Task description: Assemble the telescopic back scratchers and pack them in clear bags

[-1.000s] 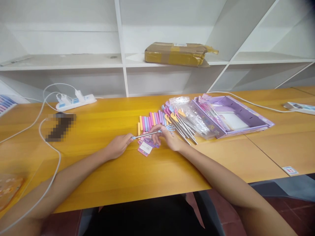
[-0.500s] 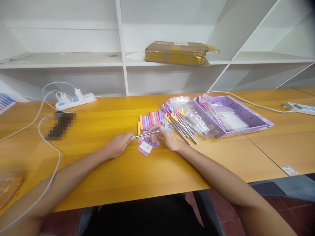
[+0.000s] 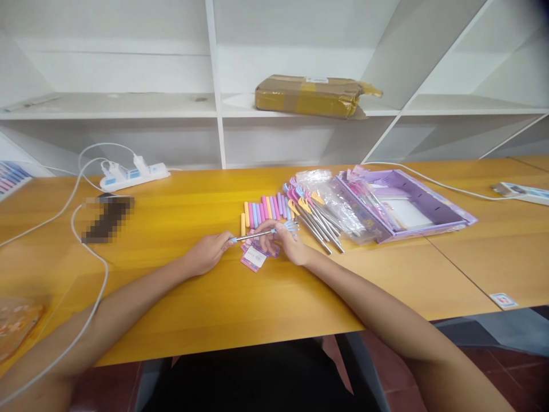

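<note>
A back scratcher [image 3: 254,235] with a metal rod and a light-blue claw head is stretched between my two hands over the table. My left hand [image 3: 210,252] is closed on its blue handle end. Near the claw, my right hand [image 3: 289,243] pinches the rod between thumb and fingers. Below the rod lie several printed cards [image 3: 254,257], partly hidden by my right hand. Just behind stands a row of pastel handle sleeves [image 3: 266,209] in yellow, pink, blue and purple. To the right, a bundle of metal back scratchers [image 3: 315,220] with coloured claws lies on the table.
Clear plastic bags [image 3: 343,206] lie beside a purple open box [image 3: 446,200] with packaged pieces in it. A white power strip [image 3: 135,177] with cables is at the left, its cord crossing my left forearm. A taped carton [image 3: 306,96] sits on the shelf.
Both hands keep their hold on the back scratcher. The right hand has shifted very slightly left along with the claw end. The view has moved a little.
</note>
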Demonstrator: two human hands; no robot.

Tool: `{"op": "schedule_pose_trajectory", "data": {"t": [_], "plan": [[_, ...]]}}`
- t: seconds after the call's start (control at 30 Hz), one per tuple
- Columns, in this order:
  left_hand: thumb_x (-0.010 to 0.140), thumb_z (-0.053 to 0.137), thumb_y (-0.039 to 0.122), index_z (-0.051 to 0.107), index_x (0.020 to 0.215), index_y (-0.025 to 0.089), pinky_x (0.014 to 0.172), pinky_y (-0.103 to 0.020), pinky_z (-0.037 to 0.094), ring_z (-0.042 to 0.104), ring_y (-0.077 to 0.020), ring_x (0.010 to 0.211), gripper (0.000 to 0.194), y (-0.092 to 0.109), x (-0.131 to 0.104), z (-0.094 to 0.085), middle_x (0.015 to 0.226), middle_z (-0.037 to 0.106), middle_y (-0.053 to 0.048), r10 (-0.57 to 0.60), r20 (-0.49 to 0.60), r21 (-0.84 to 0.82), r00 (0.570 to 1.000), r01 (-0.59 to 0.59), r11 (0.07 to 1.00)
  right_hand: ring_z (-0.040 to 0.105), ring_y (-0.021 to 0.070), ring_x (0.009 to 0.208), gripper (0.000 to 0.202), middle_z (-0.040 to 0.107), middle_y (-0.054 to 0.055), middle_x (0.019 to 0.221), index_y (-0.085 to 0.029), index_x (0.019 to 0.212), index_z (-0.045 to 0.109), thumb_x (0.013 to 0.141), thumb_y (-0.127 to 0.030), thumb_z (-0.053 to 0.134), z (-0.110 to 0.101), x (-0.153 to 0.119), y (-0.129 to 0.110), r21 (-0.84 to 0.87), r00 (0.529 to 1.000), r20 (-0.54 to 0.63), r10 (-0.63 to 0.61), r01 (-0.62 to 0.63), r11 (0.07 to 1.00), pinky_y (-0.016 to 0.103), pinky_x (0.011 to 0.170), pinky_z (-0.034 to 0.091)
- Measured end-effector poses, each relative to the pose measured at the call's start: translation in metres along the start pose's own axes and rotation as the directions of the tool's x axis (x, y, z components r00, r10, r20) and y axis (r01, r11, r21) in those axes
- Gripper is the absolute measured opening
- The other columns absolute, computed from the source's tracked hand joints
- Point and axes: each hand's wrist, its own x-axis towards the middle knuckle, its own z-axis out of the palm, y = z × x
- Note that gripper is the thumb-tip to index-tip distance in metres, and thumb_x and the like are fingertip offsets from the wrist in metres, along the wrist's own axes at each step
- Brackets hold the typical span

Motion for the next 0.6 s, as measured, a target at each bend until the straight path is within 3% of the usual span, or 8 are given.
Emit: {"op": "schedule_pose_trajectory", "data": {"t": [0.6], "plan": [[0.113, 0.025, 0.049, 0.054, 0.111, 0.023, 0.075, -0.033, 0.043, 0.061, -0.023, 0.08, 0.039, -0.0017, 0.0001, 0.0014, 0.089, 0.064, -0.003, 0.009, 0.001, -0.001, 1.0, -0.009, 1.0, 0.052, 0.0115, 0.053, 0.058, 0.066, 0.001, 0.075, -0.016, 0.117, 0.059, 0.11, -0.067, 0.031, 0.0075, 0.0026, 0.0099, 0.002, 0.999, 0.035, 0.012, -0.012, 1.0, 0.026, 0.051, 0.033]]}}
